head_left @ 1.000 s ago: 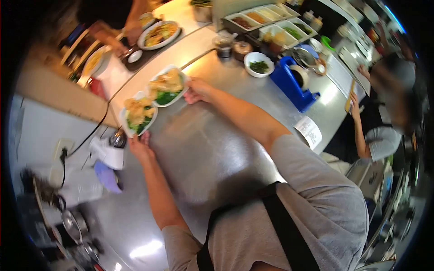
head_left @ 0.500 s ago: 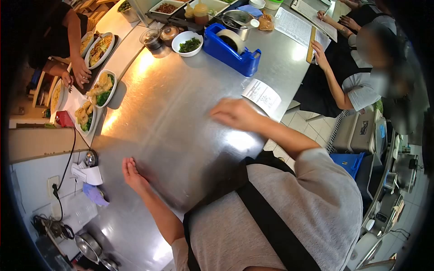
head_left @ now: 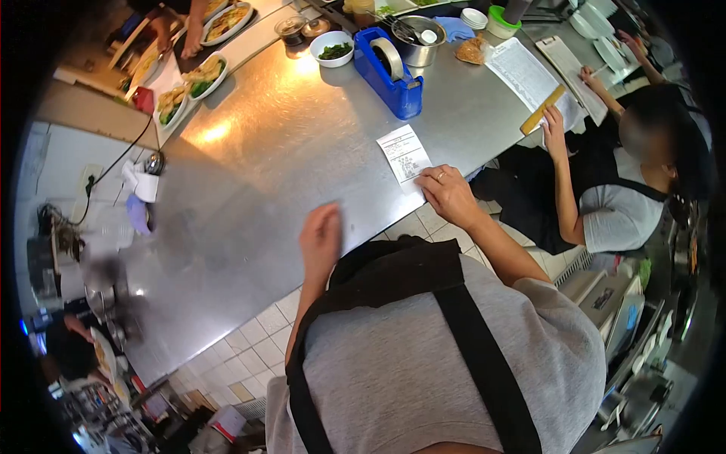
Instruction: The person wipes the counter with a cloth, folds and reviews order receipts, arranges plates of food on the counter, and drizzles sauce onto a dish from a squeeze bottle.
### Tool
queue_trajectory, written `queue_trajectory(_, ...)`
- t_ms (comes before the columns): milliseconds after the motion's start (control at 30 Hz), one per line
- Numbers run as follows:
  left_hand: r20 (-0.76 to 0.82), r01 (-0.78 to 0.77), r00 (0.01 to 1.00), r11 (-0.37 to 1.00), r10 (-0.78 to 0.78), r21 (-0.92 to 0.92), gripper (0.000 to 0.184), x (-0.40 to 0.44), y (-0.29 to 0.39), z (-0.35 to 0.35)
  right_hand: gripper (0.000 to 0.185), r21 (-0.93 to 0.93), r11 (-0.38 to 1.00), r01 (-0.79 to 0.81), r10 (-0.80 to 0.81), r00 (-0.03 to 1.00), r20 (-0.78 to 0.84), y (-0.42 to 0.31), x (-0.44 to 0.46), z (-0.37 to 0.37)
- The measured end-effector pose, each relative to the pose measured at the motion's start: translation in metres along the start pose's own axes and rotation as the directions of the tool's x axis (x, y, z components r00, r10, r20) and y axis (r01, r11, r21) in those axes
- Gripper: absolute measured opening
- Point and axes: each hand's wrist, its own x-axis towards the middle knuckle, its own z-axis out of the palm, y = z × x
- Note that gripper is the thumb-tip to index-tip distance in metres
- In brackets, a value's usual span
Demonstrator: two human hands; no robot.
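A printed paper receipt (head_left: 399, 153) lies on the steel table (head_left: 249, 181) near its front edge. My right hand (head_left: 451, 195) is at the receipt's near corner, fingers bent and closed over the paper's edge; a ring shows on one finger. My left hand (head_left: 321, 236) hovers at the table's front edge, close to my body. Motion blurs its fingers, and nothing can be made out in it. Beyond the receipt stands a blue tape dispenser (head_left: 389, 79) with a large roll of tape.
A white bowl of chopped greens (head_left: 333, 50) and a metal pot (head_left: 417, 45) stand at the back. Plated dishes (head_left: 206, 77) sit on the left ledge by another person's hands. At right, a co-worker (head_left: 605, 189) touches a wooden strip (head_left: 542, 110) beside papers and a clipboard (head_left: 567, 72).
My right hand has moved from above the table to the receipt's corner. My left hand has come rightward toward my body. The view has turned, and the co-worker at right remains by the papers.
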Motion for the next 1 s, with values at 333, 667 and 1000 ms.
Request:
queue_trajectory(333,0.367,-0.508,0.849,0.777,0.379,0.371,0.042,0.009,0.048,0.111,0.021,0.011,0.998,0.059,-0.058,0.998,-0.016,0.012,-0.008,-0.005)
queue_trajectory(667,0.356,-0.517,0.85,0.742,0.388,0.427,0.043,0.005,0.046,0.114,0.02,0.074,0.996,0.056,-0.053,0.998,-0.04,0.019,-0.008,-0.005)
queue_trajectory(1000,0.304,-0.51,0.857,0.77,0.417,0.383,0.044,0.005,0.044,0.113,0.022,0.066,0.998,0.005,-0.003,1.0,-0.03,0.014,-0.007,-0.003)
